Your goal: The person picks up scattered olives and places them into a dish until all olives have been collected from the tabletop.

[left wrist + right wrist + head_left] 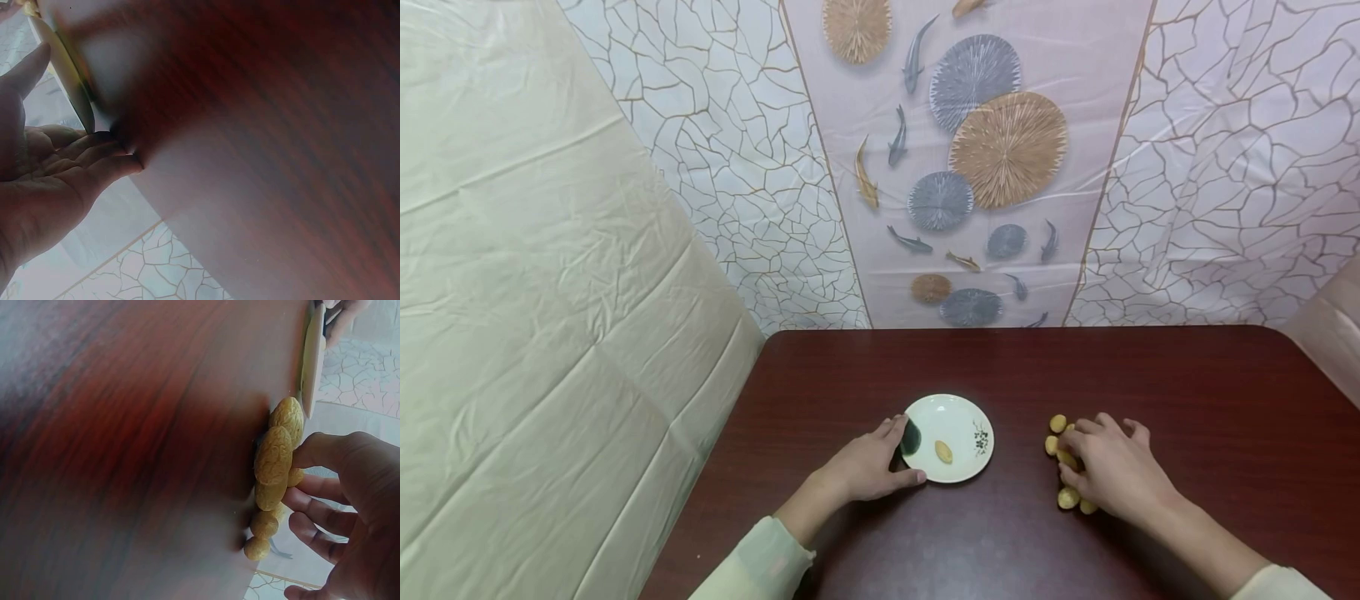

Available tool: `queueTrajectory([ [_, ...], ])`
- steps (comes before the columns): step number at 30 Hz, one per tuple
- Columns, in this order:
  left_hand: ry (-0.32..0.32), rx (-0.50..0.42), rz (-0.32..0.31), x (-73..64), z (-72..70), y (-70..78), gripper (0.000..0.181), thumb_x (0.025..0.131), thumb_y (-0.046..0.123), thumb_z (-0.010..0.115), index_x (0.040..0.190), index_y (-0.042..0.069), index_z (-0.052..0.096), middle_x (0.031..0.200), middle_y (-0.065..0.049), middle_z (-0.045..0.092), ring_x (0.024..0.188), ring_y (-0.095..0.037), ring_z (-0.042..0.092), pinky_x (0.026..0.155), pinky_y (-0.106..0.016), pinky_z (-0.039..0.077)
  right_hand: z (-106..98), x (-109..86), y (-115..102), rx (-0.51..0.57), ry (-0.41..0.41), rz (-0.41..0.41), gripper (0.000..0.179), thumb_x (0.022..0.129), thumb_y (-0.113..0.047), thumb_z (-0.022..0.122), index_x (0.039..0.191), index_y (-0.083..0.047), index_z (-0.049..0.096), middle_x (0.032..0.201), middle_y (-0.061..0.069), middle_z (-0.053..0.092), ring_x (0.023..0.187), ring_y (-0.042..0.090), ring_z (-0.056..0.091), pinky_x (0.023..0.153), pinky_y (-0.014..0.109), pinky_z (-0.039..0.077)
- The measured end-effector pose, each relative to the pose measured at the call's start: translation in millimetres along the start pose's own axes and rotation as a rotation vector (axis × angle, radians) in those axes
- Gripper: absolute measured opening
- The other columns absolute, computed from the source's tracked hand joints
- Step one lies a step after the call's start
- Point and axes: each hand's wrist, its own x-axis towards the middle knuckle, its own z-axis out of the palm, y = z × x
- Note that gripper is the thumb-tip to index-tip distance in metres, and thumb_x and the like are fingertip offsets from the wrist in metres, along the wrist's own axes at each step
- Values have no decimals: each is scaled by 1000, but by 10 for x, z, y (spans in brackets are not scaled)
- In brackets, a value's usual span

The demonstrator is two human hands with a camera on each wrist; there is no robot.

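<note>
A round white plate (955, 417) with a dark green patch and a small leafy print lies on the table, one tan oval nut (943, 452) on it. At its left edge is my left hand (868, 467), thumb and fingers spread along the rim; the left wrist view shows those fingers fairly straight against the plate's edge (69, 75). To the right, my right hand (1112, 471) reaches over a small group of wrinkled tan nuts (273, 456). Its thumb and bent fingers are beside one nut (295, 477); front nuts cover the contact, so a firm pinch cannot be confirmed.
Dark red-brown tabletop (1000, 533) runs under everything, with rounded far corners. Behind it hangs a patterned cloth (970, 250) with fish and discs. A pale creased cloth (550, 292) lines the left side. Several nuts (1057, 423) sit close together by the right hand.
</note>
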Motion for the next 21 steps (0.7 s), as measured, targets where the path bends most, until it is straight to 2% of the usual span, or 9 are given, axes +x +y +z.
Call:
queueTrajectory([
  [8,5,6,13,4,-4,-3,104,102,66,70,175,4,29,178,-19,38,161,-36,47,127,-51,47,-16,18,-55,4,51,-32,19,81,-16,90,90,-26,76,94,-7,67,97,24,59,96,77,43],
  [14,6,5,17,3,-6,2,104,102,66,70,174,3,29,178,-20,38,161,-36,47,127,-50,47,-28,44,-74,16,65,-40,22,82,-15,90,88,-26,72,94,-9,66,97,23,58,97,77,43],
  [21,2,0,8,0,-1,2,104,102,66,70,175,4,29,179,-19,38,162,-35,46,127,-51,47,-50,65,-118,20,63,-55,23,82,-14,91,92,-25,73,101,-6,70,100,25,61,99,79,42],
])
